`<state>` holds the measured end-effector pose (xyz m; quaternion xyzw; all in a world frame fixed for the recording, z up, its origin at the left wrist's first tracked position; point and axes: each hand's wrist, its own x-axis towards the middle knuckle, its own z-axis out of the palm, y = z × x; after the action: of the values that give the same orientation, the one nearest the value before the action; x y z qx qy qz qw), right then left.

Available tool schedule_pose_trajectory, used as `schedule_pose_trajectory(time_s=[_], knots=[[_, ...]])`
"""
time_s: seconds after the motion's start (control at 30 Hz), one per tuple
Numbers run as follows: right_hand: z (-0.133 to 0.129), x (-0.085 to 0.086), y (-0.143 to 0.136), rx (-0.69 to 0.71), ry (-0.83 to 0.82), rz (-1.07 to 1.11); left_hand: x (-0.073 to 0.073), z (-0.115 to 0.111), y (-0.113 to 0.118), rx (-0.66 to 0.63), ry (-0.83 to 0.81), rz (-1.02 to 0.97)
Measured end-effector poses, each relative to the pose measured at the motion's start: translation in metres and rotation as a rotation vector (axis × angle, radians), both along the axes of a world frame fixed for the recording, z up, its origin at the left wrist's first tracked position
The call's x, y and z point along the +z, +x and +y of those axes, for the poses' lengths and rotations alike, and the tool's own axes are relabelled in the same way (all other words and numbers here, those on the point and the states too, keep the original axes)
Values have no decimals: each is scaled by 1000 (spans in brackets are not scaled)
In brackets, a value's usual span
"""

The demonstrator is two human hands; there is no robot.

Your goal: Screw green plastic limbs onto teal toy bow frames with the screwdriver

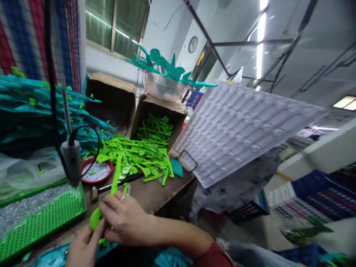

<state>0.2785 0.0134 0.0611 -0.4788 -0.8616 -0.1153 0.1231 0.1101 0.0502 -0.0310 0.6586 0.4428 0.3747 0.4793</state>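
My right hand (125, 218) is closed round a long lime-green plastic part (96, 219), whose narrow arm sticks up past my fingers and whose round end shows at the left. Against that round end, my left hand (86, 241) pinches with thumb and fingers, touching my right hand. Just beyond my hands lies a loose pile of similar green parts (133, 155), spilling from a tipped cardboard box (178, 107). Teal parts (52, 256) lie below my hands, partly hidden.
A green basket (55, 218) of small metal pieces sits at the left, near a red dish (109, 174) and a grey tool on a stand (71, 159). Teal parts (16, 96) are stacked behind. A person carries a white moulded tray (236, 126) at the right.
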Motion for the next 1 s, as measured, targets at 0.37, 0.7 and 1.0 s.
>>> schedule_pose_trajectory(time_s=[0.37, 0.7, 1.0], knots=[[-5, -34, 56, -193, -297, 305, -10, -6, -44, -375, 664, 596], [-3, -59, -1, -142, -457, 158, -18, -7, -38, -334, 686, 525], [-6, -68, -5, -84, -227, 211, -20, -10, -41, -349, 619, 486]])
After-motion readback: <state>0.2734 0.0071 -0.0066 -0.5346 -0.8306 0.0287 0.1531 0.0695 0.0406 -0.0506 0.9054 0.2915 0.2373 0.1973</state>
